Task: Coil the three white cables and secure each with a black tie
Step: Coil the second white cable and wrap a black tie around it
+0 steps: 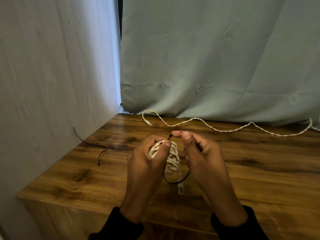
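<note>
Twisted white braided cable (207, 126) — pale against the brown wood-grain table (259, 161), streaked dark. A thin black cord tie (102, 153) lies on it; pale blue-grey cloth backdrop (207, 58) behind; black sleeves (121, 226).

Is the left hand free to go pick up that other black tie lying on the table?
Probably not yet: the left hand grips the coiled cable. The spare black tie lies unobstructed to its left.
</note>
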